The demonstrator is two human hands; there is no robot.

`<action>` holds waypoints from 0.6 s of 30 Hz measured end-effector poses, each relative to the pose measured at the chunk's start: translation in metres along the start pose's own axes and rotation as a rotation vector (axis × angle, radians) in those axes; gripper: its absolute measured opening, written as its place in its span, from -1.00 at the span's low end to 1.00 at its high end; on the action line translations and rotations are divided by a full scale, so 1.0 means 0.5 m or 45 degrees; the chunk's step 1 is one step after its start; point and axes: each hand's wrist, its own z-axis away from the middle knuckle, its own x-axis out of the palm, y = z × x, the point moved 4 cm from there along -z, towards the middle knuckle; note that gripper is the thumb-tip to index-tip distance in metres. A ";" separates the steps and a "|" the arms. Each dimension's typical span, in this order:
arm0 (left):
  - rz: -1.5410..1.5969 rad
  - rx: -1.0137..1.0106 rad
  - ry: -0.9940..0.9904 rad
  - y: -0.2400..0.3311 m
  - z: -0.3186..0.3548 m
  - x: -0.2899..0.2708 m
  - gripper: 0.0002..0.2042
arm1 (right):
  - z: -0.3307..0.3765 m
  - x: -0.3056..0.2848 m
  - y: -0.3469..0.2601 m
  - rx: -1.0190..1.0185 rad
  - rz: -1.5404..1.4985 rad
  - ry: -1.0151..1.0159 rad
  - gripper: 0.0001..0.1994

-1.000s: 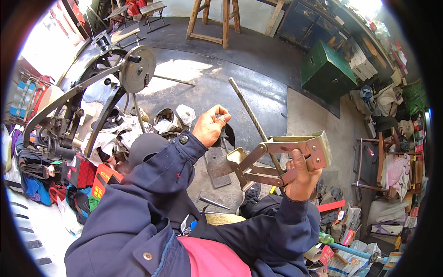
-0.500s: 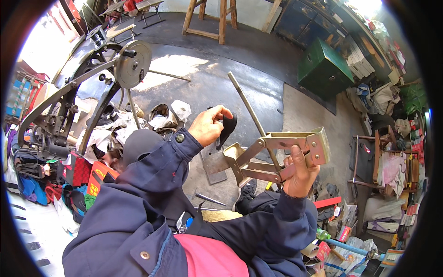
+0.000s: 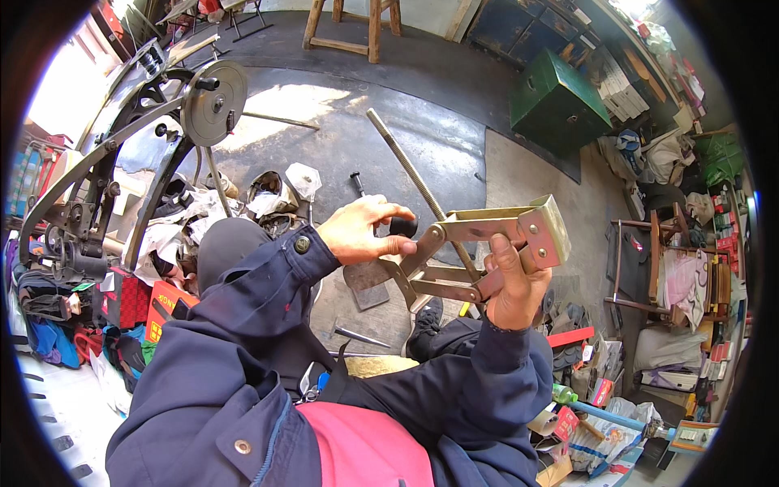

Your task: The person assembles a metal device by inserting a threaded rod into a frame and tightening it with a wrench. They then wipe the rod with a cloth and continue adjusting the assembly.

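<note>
A metal scissor jack (image 3: 479, 230) with a long threaded rod sits tilted in front of me. My right hand (image 3: 516, 284) is closed around its right end, thumb up along the side arm. My left hand (image 3: 365, 230) is at the jack's left end, fingers and thumb curled about a small dark piece (image 3: 402, 228). That piece is partly covered, so its kind does not show. The left thumb lies close to the jack's arm; whether they touch is unclear. Below, a flat metal plate (image 3: 367, 276) shows beside the jack.
A hand-cranked machine with a round wheel (image 3: 214, 104) stands at left, above piled shoes and bags. A hammer (image 3: 358, 183) lies on the floor beyond my left hand. Further off are a wooden stool (image 3: 341, 44) and green box (image 3: 560, 101). Clutter and a folding chair (image 3: 649, 268) line the right.
My left hand has opened its thumb away from the fingers and come nearer the jack's left end. The dark piece has turned and looks shorter. The whole view has shifted slightly.
</note>
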 end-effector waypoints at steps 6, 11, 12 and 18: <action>0.000 0.230 0.092 0.032 0.011 0.018 -0.21 | 0.000 0.015 -0.003 -0.102 0.091 -0.057 -0.76; 0.739 0.121 0.050 0.065 0.006 0.077 -0.40 | 0.008 0.033 -0.015 -0.033 0.007 -0.168 -0.63; 0.755 0.105 0.069 0.067 0.009 0.083 -0.41 | 0.011 0.035 -0.018 -0.034 0.029 -0.179 -0.63; 0.712 -0.027 0.278 0.060 -0.008 0.118 -0.62 | 0.029 0.040 -0.028 -0.062 0.301 -0.248 -0.53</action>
